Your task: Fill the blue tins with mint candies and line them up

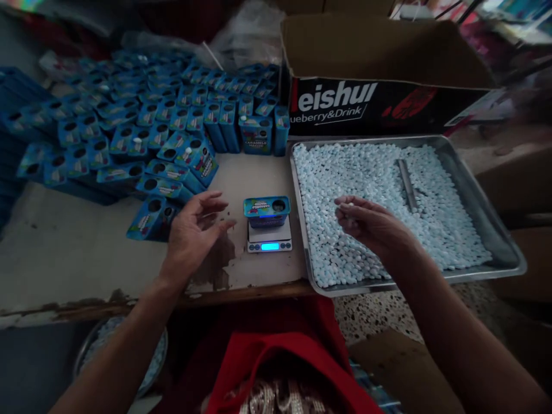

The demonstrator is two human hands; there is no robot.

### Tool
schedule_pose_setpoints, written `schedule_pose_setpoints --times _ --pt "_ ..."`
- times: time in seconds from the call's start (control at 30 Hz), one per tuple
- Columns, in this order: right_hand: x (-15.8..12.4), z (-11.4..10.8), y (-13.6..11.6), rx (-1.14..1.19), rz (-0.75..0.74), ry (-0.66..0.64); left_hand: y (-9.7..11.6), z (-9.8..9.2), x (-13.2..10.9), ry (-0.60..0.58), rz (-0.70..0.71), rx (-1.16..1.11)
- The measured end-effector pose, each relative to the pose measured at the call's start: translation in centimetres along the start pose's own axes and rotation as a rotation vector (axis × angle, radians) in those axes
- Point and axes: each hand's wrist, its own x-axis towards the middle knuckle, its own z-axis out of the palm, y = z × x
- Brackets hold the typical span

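Pinching a few candies (351,206) above the tray (512,262), your right hand (373,223) has the box (267,214) leftward on the scale (270,232), long side crosswise, nearer to your loosely spread left hand (194,223).

A pale table (99,261) carries everything, its front edge chipped and worn down to brown. Blue packs (146,115) crowd its left and back parts, most standing upright and close together, a few nearer the front tilted. A small scale (270,233) sits near the front edge, just left of a wide metal tray (503,253).
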Motion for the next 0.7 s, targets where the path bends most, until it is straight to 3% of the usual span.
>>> schedule_pose_setpoints --times 0.17,0.23,0.33,0.47,0.57,0.7 --pt "-1.3 -0.1 -2.8 -0.955 -0.308 0.098 0.3 -1.5 -0.9 0.134 0.059 0.038" --pt "-1.5 1.0 -3.6 -1.112 -0.415 0.149 0.7 -1.2 -0.8 0.11 0.137 0.093" --pt "-0.9 3.5 -3.5 -0.917 -0.403 0.142 1.1 -0.2 -0.4 0.0 0.2 0.155" --pt "0.7 6.0 -1.8 -0.361 -0.286 0.139 1.1 1.6 0.1 -0.077 0.215 0.191" --pt "1.6 6.2 -0.8 -0.046 -0.116 0.137 1.1 2.6 0.2 -0.093 0.191 0.231" --pt "1.8 5.4 -0.1 0.138 0.006 0.143 2.6 3.4 0.0 -0.129 0.083 0.322"
